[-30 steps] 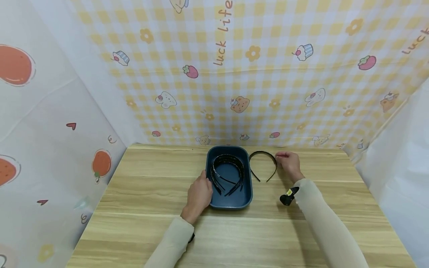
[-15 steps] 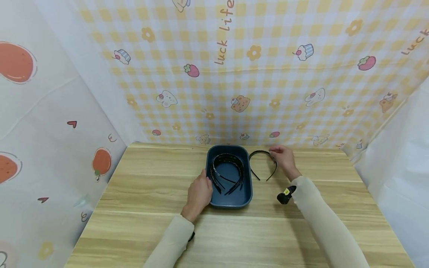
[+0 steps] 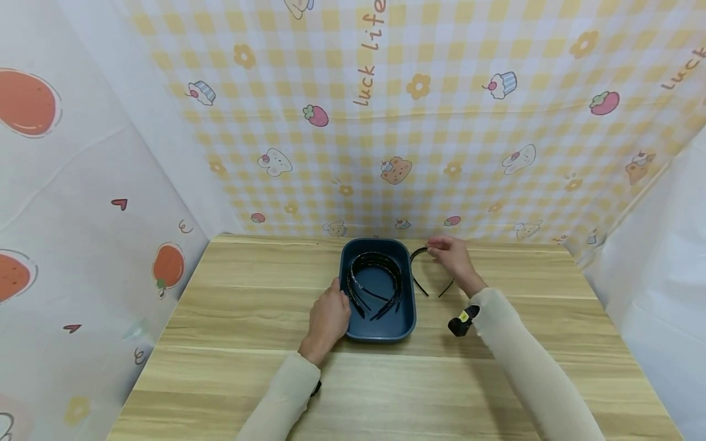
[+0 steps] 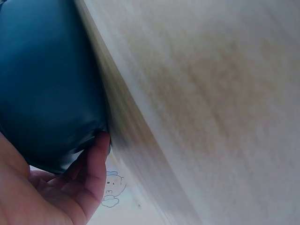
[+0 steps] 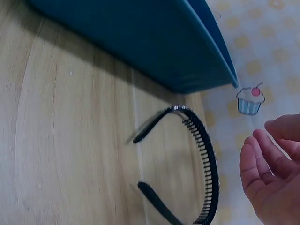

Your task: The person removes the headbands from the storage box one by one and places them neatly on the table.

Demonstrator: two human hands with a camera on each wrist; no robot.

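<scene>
While I look in from far off, the yellow-checked backdrop [image 3: 309, 144] stands beyond both hands, left hand [image 3: 328, 315] and right hand [image 3: 453, 258] alike. Under them spreads the wood-patterned worktop [image 3: 242, 318], reaching out to either side.

Next in size comes the blue bin [image 3: 380, 338], set between the hands and touching the left: that hand grips its left wall, fingers bent against it. I judge this a steadying hold, best firm enough to stop the bin sliding, yet light enough not to tip it.

My right hand has its fingers loosely bent, a narrow gap to the thumb and nothing between them. From the head it hides part of a loose headband's arch; the right wrist view shows the two apart.

Just to the right of the left hand, inside the bin, lie several black headbands [image 3: 377, 257], nested, their ends toward the person; I cannot count them surely.

Smallest is the single loose headband [image 5: 213, 173], lying on the worktop beneath the right hand, just beside the bin's right wall, toothed along its inner edge. For a clean pick-up I would pinch the arch rather than a slim tip, where it could swing, and lift straight up, since the teeth could snag on the rim.
</scene>
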